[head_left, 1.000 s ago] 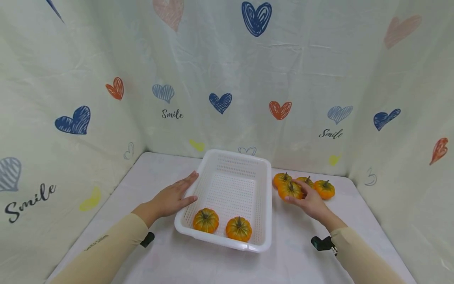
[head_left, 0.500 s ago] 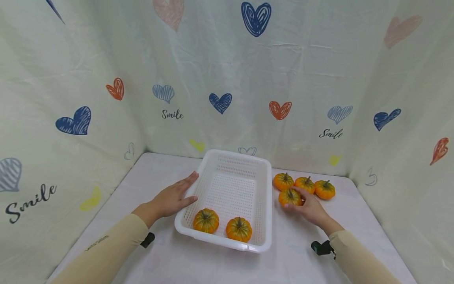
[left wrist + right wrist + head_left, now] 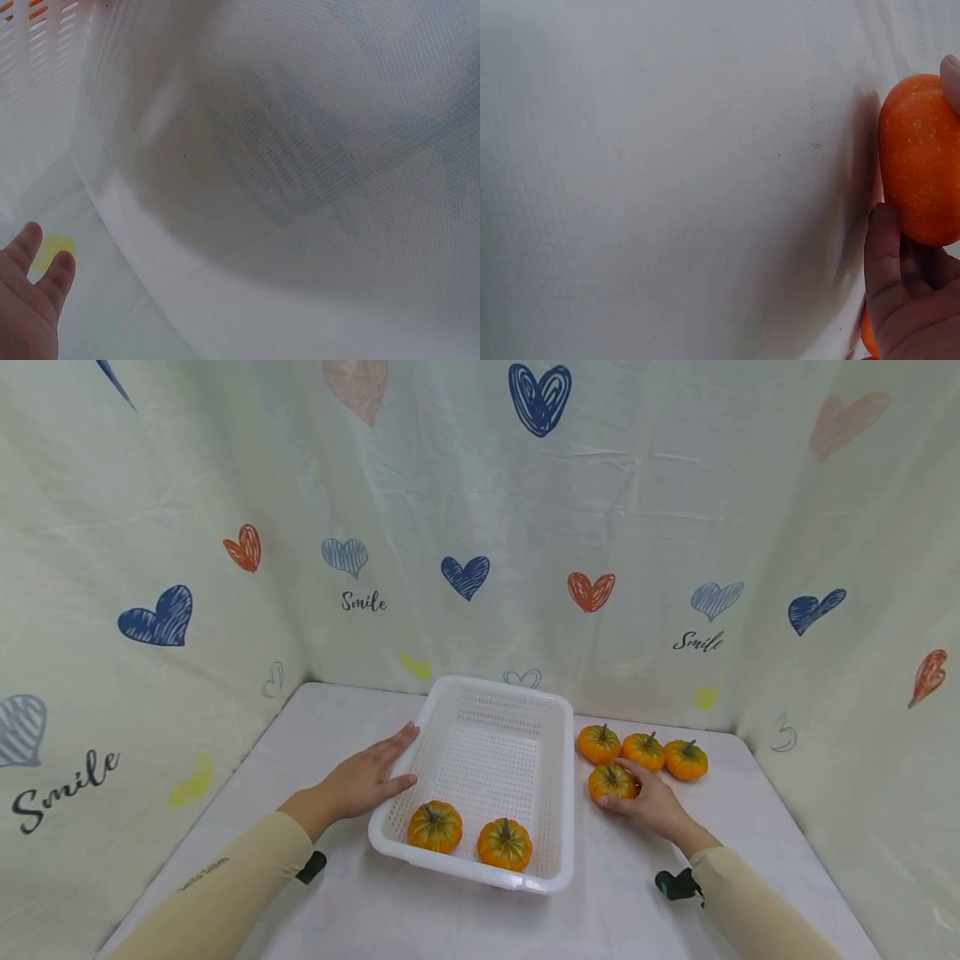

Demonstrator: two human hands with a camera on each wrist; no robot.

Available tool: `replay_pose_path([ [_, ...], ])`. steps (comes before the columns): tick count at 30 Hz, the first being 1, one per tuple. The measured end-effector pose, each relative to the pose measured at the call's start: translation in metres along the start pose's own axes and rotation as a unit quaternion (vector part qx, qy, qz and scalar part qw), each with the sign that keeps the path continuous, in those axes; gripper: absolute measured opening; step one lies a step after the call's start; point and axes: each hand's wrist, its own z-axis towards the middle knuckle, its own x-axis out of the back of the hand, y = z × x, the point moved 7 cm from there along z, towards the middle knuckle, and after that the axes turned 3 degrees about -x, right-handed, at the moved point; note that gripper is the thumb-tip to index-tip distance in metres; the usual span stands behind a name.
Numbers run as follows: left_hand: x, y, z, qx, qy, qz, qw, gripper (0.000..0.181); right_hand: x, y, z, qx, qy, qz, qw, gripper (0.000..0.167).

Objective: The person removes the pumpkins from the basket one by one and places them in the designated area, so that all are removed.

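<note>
My right hand grips a pumpkin. My left hand is at the basket, left side; those fingers are straight.

Soft, fairly even light fills the head view, with a pale sheen on the folds of the curtain and greyer shading in its corners. Faint, soft-edged shadows lie on the table near the basket. Wide-angle stretch broadens the sleeves toward the bottom edge. The left wrist view is dim, grey and hazy, crossed by a broad shadow. The right wrist view is equally dull; the pumpkin casts a diffuse shadow, and the left side blurs.
</note>
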Motion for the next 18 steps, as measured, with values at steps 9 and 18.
replay_pose_path([
  [9,-0.0009,-0.0001,0.0002,-0.002,0.002,0.002,1.0,0.078,-0.0044,0.0025,0.0004,-0.012,-0.001,0.003,0.9999,0.094],
  [18,0.0003,-0.0005,0.0005,-0.006,0.001,0.001,1.0,0.078,-0.0046,0.0027,-0.0008,-0.005,-0.016,-0.007,0.9998,0.098],
])
